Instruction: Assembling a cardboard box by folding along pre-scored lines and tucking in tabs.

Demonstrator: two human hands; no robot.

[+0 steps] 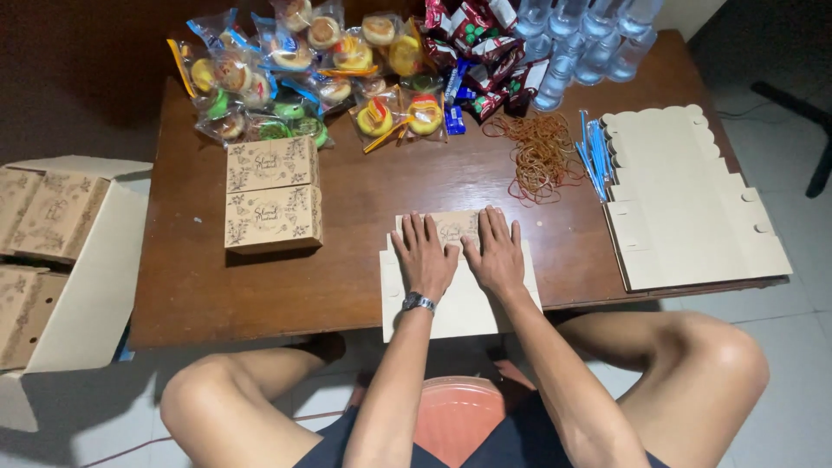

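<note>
Head view: left hand (424, 257) and right hand (496, 254) pressed palm-down, side by side, fingers spread and grasping nothing, flat on an unfolded pale-brown cardboard box blank with a dark printed motif (459, 299). Blank lying directly beneath both hands at the near edge of the dark brown wooden desk (347, 277), its lower part overhanging the edge toward the lap. Long axis running away from the body, printed panel at the far end just beyond the fingertips. Both hands equally near, left on the left half, right on the right half, thumbs almost touching over the middle. Metal wristwatch (418, 302) on the left wrist.

To the left, well apart, two assembled brown printed cardboard boxes (272, 204) resting one behind the other. Further left, off the desk, a large open carton holding more such boxes (52, 260). To the right, a stack of flat pale cardboard blanks with scalloped edges (693, 204). Along the far side, clear-wrapped colourful cakes (303, 74), dark red snack packets (475, 61), clear plastic water bottles (581, 39), a loose heap of brown rubber bands (541, 156) and a bundle of thin blue straws (593, 156).
</note>
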